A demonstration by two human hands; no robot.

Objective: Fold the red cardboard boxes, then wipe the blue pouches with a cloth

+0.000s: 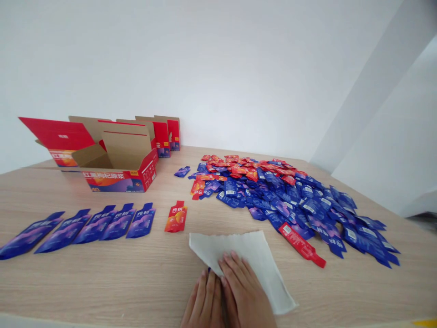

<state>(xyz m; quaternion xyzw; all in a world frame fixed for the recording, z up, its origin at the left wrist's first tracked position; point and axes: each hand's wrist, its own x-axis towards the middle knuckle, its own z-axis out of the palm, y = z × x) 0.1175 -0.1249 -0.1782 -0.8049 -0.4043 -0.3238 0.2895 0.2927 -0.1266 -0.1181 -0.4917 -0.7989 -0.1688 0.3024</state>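
Observation:
A white cloth (254, 248) lies spread at the near middle of the table. My right hand (244, 289) rests flat on its near left part, fingers stretched out side by side, thumb side against my left hand. My left hand (204, 300) is just off the cloth's left edge, fingers together and bent down over a blue pouch (209, 270). Only a sliver of that pouch shows at the fingertips; the rest is hidden. Beyond the cloth's left corner, a red pouch (176, 217) lies face up. Another red pouch (302, 243) lies to the cloth's right.
Several blue pouches (141, 221) lie in a row at the left. Behind them stands an open red and blue carton (114, 181), with more cartons (164, 141) further back. A wide heap of blue and red pouches (276, 196) covers the table's right side, before a white wall (239, 77).

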